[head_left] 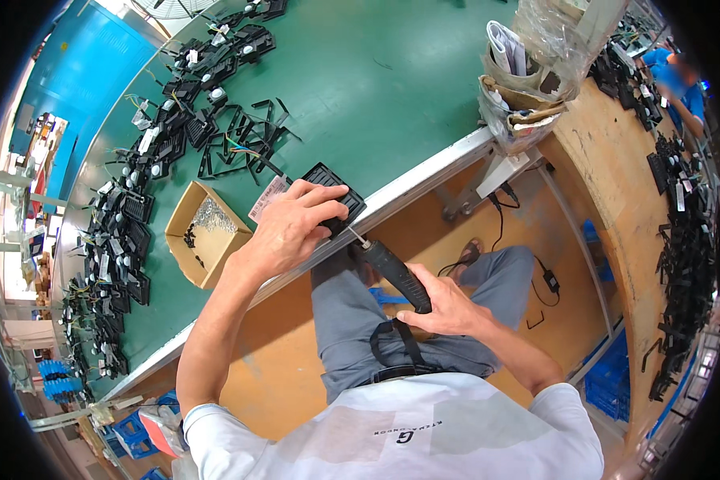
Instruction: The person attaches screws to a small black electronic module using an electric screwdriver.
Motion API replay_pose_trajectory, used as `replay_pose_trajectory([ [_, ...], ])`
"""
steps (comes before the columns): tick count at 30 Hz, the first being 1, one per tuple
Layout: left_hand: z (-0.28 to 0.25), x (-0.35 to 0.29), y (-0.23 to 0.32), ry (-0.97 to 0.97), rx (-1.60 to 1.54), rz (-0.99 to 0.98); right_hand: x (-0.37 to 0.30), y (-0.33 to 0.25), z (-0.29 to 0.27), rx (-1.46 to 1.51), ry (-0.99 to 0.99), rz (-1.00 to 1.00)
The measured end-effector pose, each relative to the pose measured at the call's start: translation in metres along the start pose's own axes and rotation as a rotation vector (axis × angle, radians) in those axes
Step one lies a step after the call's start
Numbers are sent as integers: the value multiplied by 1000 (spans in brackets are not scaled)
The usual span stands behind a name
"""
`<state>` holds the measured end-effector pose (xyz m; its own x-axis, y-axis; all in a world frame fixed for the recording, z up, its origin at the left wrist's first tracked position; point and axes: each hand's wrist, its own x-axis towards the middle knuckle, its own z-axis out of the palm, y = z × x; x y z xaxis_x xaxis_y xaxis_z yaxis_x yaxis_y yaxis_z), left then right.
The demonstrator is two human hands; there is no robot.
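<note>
A black finned housing (346,189) with a white-labelled part and coloured wires lies at the near edge of the green table. My left hand (284,228) rests over it, its fingers curled on the top and gripping it. In my right hand (448,302) is a black electric screwdriver (394,274), tilted with its bit up against the housing's near side. The exact spot where the bit meets the housing is partly hidden by my fingers. Beside my left wrist stands a cardboard box (226,254) of small silver and black screws.
Black bracket frames (236,136) lie loose beyond the box. A long row of black lamp units (140,180) lines the table's left side. Plastic-wrapped pouches (520,104) hang at the right edge. More black parts (678,200) cover a wooden bench (588,132), near another person.
</note>
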<state>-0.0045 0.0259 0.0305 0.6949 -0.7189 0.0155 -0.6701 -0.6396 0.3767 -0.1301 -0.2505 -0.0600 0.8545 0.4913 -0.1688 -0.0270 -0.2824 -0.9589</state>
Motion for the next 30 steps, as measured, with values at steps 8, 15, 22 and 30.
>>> replay_pose_trajectory([
  [8, 7, -3, -4, 40, -16, 3, -1, -11, -7, 457, -224, 211],
  [15, 5, 0, -2, 40, -88, -51, 1, -13, -2, 144, -108, 56],
  [22, 8, -2, -4, 100, -160, -92, 1, -16, -5, 160, -118, 80],
  [30, 14, -5, -10, 151, -70, -45, -2, -35, -31, 453, -284, 253],
])
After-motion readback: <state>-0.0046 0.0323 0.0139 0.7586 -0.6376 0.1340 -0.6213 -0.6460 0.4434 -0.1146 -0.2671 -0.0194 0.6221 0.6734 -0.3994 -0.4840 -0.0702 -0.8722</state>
